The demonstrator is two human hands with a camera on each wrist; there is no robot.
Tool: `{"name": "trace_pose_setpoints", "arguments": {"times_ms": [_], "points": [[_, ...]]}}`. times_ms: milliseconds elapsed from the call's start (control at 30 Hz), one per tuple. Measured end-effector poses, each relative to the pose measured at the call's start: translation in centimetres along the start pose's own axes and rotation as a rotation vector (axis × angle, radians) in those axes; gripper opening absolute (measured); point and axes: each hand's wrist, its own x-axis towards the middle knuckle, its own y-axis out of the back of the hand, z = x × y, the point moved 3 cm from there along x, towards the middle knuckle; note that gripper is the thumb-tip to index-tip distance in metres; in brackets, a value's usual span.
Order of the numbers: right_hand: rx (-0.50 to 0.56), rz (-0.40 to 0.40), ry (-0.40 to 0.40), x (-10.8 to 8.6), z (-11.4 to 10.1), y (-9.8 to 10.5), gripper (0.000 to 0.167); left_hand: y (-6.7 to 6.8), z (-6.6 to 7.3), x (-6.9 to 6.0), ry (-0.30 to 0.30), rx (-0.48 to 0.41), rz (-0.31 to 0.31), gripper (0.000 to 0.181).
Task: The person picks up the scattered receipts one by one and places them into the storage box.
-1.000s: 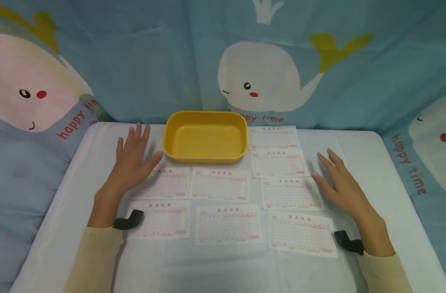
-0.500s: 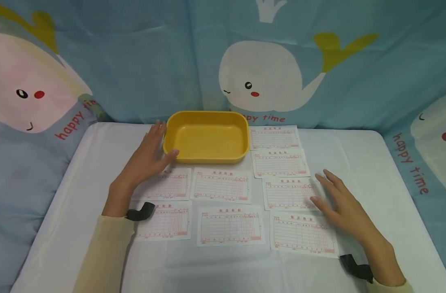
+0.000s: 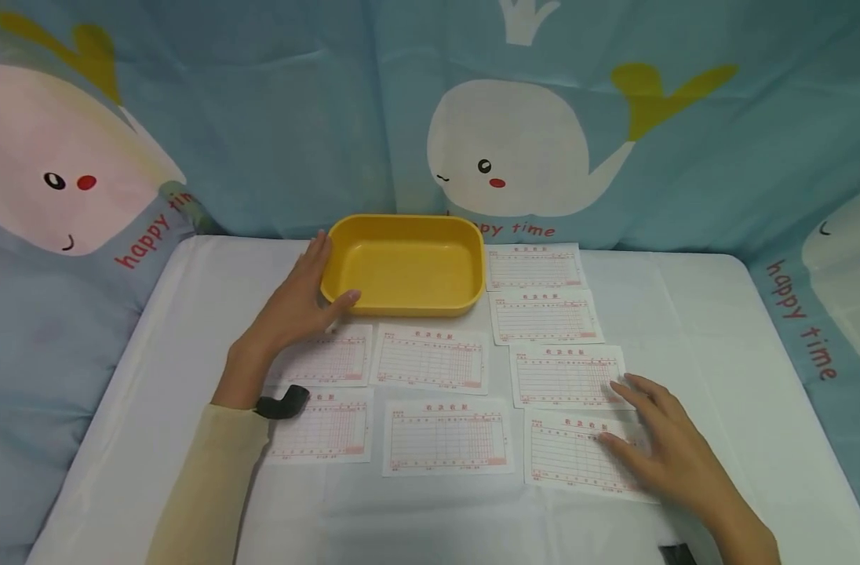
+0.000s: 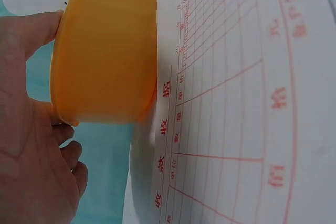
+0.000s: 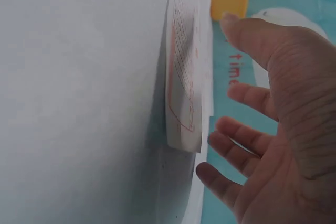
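Note:
My left hand grips the near left corner of a shallow yellow plastic tray. Its thumb lies at the front rim and its fingers along the left side. In the left wrist view, the thumb touches the tray wall and several fingertips curl at the rim's other side. Over the rightmost front receipt slip, a white form printed in red, my right hand hovers with fingers spread and loosely bent, holding nothing. The right wrist view shows that hand apart from the slip.
Several more receipt slips lie flat on the white table, among them a middle slip, a front slip and a back right slip. A blue curtain with whale prints hangs behind the table.
My left hand has moved right onto the tray's left corner. My right hand has drawn back toward the front edge, down over the front right slip. Tray and slips keep their places.

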Motion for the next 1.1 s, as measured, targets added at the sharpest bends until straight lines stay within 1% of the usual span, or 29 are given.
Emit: {"name": "trace_pose_setpoints", "arguments": {"times_ms": [100, 200, 333, 433, 633, 767, 933, 1000, 1100], "points": [[0.0, 0.013, 0.008, -0.5, -0.1, 0.0, 0.081, -0.1, -0.1, 0.2, 0.0, -0.005, -0.001, 0.104], [-0.007, 0.019, 0.002, -1.2, 0.0, 0.2, 0.081, -0.3, 0.1, 0.5, -0.007, -0.01, -0.006, 0.105], [-0.032, 0.018, -0.006, -1.9, 0.1, 0.3, 0.082, -0.3, 0.2, 0.7, -0.02, -0.015, -0.007, 0.107], [-0.057, 0.017, 0.002, -2.2, 0.1, 0.3, 0.082, -0.1, 0.2, 0.7, -0.022, -0.015, -0.004, 0.108], [-0.085, 0.025, 0.011, -2.1, 0.2, 0.2, 0.079, -0.1, -0.2, 0.5, -0.001, -0.003, -0.018, 0.112], [-0.094, 0.026, -0.023, -1.9, 0.3, 0.2, 0.081, 0.3, -0.4, 0.3, -0.003, 0.0, -0.02, 0.114], [-0.095, -0.004, -0.087, -2.1, 0.6, 0.4, 0.078, 0.7, -0.5, 0.4, -0.008, -0.004, -0.011, 0.116], [-0.09, -0.011, -0.096, -2.2, 0.7, 0.4, 0.075, 0.6, -0.5, 0.6, -0.018, -0.007, -0.014, 0.116], [-0.069, -0.009, -0.087, -2.4, 0.7, 0.5, 0.071, 0.3, -0.6, 0.9, -0.035, -0.008, -0.016, 0.116]]}}
